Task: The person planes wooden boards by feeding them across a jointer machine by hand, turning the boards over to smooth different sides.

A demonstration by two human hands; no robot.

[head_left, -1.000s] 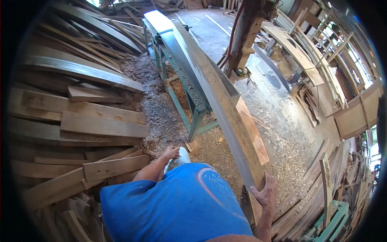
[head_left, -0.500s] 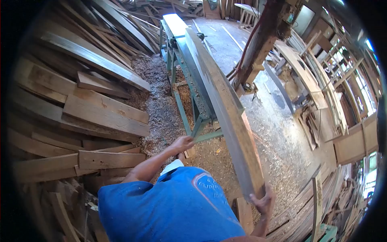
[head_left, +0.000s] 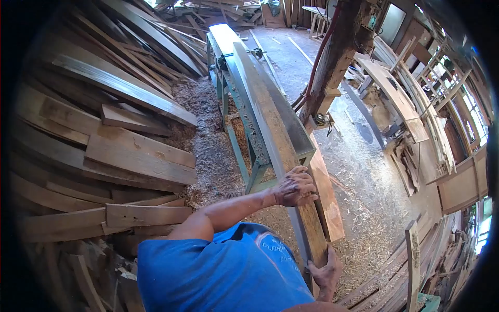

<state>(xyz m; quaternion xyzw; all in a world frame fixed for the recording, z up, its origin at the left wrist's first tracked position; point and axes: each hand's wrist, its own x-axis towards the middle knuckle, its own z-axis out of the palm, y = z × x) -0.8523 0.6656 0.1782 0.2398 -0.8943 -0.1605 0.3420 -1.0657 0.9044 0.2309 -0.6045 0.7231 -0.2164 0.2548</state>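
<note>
A long thick plank (head_left: 271,120) lies lengthwise on the green machine table (head_left: 244,112), its near end sticking out toward my body. My left hand (head_left: 296,187) is over the plank just past the table's near edge, fingers curled across its top. At the plank's near end, my right hand (head_left: 326,271) grips the end and side, thumb on the near side. The plank's underside and part of my left palm are hidden.
Stacked boards (head_left: 140,156) fill the left side. A wooden post (head_left: 332,67) with cables stands beyond the machine. Another board (head_left: 325,192) lies right of the plank. Shavings (head_left: 364,223) cover the floor, and more lumber (head_left: 410,260) lies at the lower right.
My left hand has moved from beside my body onto the plank. The plank's near end has shifted slightly left, with my right hand still on it.
</note>
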